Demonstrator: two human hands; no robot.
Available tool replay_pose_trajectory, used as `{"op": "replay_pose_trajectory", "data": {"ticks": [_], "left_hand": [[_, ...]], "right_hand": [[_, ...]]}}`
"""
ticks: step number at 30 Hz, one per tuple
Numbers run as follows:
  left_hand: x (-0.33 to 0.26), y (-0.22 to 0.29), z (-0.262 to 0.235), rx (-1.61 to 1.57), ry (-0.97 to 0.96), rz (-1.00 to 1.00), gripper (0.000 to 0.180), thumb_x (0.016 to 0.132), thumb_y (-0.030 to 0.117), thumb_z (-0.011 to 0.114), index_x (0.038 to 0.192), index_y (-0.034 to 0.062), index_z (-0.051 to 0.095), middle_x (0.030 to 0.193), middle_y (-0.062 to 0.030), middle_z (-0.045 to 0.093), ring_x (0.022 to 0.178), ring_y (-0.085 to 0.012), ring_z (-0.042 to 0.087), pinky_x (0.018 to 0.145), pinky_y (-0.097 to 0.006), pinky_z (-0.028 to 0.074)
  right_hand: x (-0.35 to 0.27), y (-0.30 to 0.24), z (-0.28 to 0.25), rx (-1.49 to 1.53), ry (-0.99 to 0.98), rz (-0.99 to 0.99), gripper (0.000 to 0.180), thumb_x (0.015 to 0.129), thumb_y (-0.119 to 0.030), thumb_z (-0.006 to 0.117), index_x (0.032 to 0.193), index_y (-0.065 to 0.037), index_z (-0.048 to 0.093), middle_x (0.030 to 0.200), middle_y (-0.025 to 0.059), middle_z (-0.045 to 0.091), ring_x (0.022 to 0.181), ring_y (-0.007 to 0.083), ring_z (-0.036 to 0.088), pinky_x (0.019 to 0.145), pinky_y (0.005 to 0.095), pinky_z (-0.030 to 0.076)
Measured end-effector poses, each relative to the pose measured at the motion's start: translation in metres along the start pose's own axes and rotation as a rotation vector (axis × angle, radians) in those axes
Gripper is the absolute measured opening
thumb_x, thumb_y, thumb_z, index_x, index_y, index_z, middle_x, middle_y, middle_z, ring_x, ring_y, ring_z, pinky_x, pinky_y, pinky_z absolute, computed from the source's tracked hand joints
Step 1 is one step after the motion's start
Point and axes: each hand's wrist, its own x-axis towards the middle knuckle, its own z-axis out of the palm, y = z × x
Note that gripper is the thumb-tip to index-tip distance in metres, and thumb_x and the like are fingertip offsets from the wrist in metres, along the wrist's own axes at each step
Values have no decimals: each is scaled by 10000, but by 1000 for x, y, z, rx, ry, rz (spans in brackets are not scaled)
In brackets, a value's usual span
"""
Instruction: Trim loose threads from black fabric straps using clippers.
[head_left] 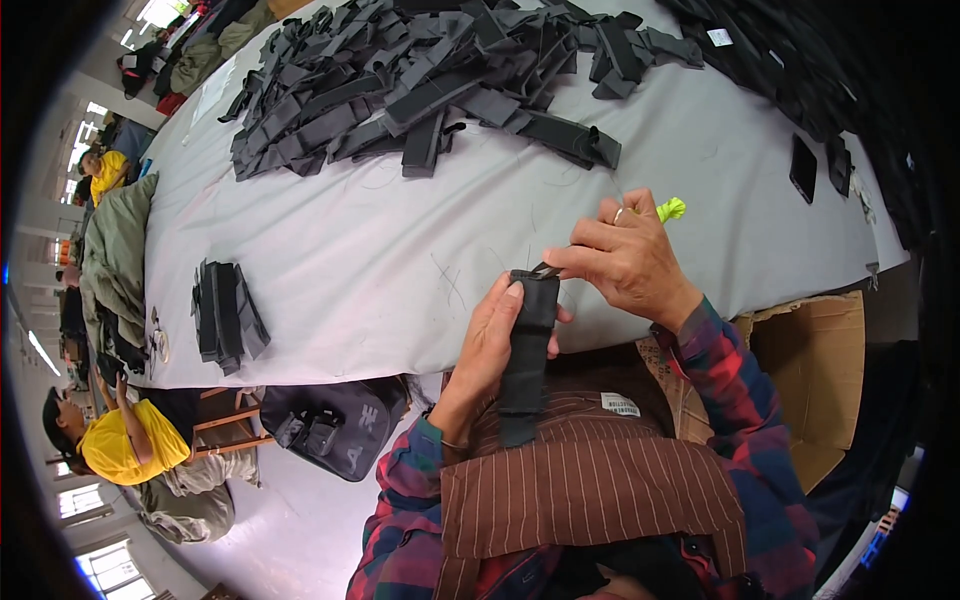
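Note:
My left hand [490,340] grips a long black fabric strap piece [527,350] upright over my lap, thumb on its upper end. My right hand [630,260] pinches at the top edge of that piece and holds a small tool with a bright green handle end [671,209] sticking out beyond the fingers. Both hands are at the near edge of a large white work table [400,240]. I wear a plaid shirt and a brown striped apron.
A big heap of black strap pieces [420,80] covers the far table. A small neat stack of them [226,315] lies at the left near edge. More black items [803,168] lie right. A cardboard box [810,370] stands right, a black bag [335,420] below. A person in yellow [120,440] sits left.

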Motion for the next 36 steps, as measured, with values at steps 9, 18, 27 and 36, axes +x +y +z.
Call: {"op": "replay_pose_trajectory", "data": {"ticks": [9, 18, 27, 36], "left_hand": [[3, 1, -10, 69, -93, -51, 359, 987, 301, 339, 1147, 1, 451, 864, -161, 620, 596, -156, 579, 551, -257, 492], [2, 1, -14, 53, -76, -86, 365, 974, 315, 356, 1114, -4, 465, 857, -170, 622, 587, -172, 587, 541, -259, 499], [1, 8, -21, -107, -24, -52, 297, 982, 284, 336, 1069, 16, 432, 905, -180, 611, 597, -187, 599, 539, -300, 523], [3, 4, -20, -90, -31, -43, 292, 980, 263, 332, 1079, 6, 430, 906, -184, 611, 603, -189, 603, 543, -301, 523]], "right_hand": [[-6, 5, 6, 190, -44, 48, 149, 726, -286, 693, 862, -229, 670, 679, -74, 485, 703, 148, 451, 707, 315, 295], [-10, 2, 7, 240, 4, 126, 163, 695, -205, 731, 852, -193, 691, 646, -52, 508, 639, 172, 413, 680, 308, 295], [-25, -7, 8, 196, 73, 202, 211, 693, -246, 725, 893, -199, 678, 657, -42, 472, 628, 173, 422, 643, 311, 293], [-24, -8, 14, 177, 77, 176, 253, 681, -199, 736, 928, -193, 683, 684, -45, 527, 636, 175, 419, 664, 311, 285]]}}
